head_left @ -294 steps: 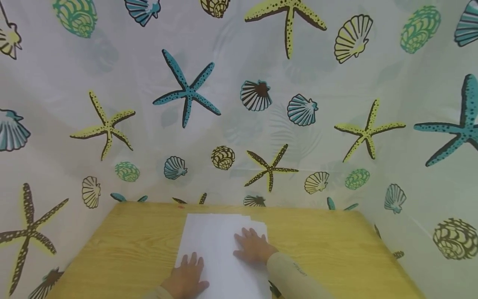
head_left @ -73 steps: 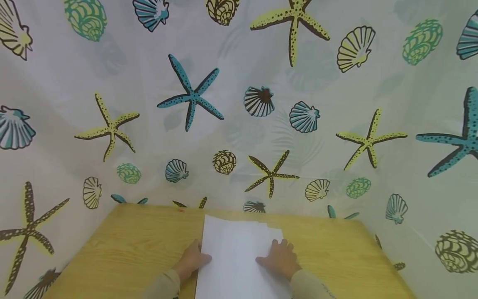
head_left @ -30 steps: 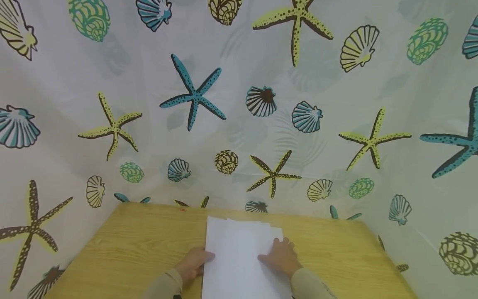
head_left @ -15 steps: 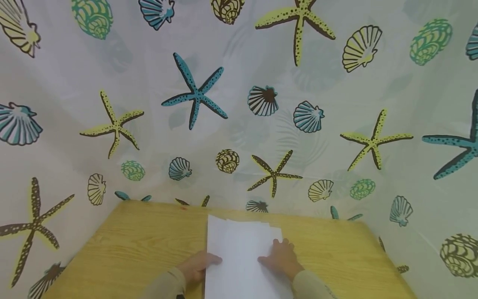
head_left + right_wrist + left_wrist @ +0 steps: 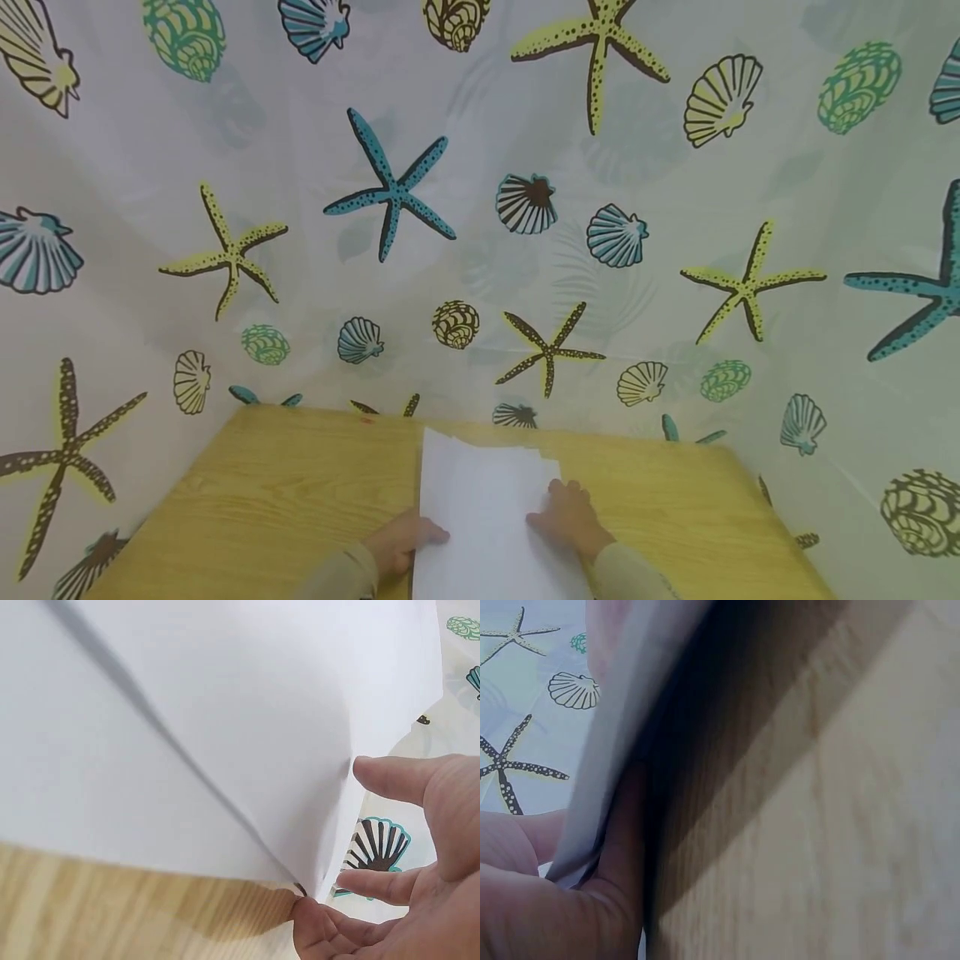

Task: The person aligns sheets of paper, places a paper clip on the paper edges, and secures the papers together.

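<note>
A stack of white paper sheets [image 5: 487, 525] lies between the two hands, its far edges unevenly stepped. My left hand [image 5: 399, 542] grips the left edge, thumb on top and fingers underneath. In the left wrist view, that side of the stack [image 5: 619, 727] is raised off the wood, a dark gap beneath. On the right side, my right hand [image 5: 568, 518] holds the edge. The right wrist view shows its thumb against the paper's face [image 5: 225, 697] and fingertips at the edge below; a dark slit runs between sheets there. The near end is cut off in the head view.
A yellowish wooden table [image 5: 300, 483] spreads to both sides of the stack. Behind it and at both sides hangs a white curtain [image 5: 465, 267] printed with starfish and shells.
Both hands earlier lay flat on the stack, then took its side edges as it shifted right. Lately the left hand has moved right and nearer, and the stack's left edge has shifted right.
</note>
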Motion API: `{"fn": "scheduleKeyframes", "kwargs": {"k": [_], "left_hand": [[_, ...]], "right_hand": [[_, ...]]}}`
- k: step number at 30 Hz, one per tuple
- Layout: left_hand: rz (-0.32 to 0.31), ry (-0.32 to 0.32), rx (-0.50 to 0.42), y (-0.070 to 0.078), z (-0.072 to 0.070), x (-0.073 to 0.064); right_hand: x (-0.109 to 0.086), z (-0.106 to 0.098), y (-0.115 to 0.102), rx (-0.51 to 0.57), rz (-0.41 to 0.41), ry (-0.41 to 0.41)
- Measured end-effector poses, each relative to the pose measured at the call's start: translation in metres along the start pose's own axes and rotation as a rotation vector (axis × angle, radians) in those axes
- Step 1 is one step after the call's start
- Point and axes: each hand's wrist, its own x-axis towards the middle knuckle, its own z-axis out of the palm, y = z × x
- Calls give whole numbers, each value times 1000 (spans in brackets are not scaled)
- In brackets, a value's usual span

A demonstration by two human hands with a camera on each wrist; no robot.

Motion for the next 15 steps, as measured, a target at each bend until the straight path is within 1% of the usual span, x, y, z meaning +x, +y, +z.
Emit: {"fn": "scheduleKeyframes", "kwargs": {"k": [3, 7, 12, 15], "left_hand": [[17, 15, 1, -1, -1, 1], [26, 3, -22, -2, -1, 1], [32, -16, -48, -4, -1, 1], [38, -17, -59, -5, -2, 1]], "right_hand": [[2, -3, 3, 28, 12, -11], [7, 0, 11, 46, 24, -23], [10, 2, 21, 82, 7, -23], [8, -1, 21, 137, -11, -26]]}}
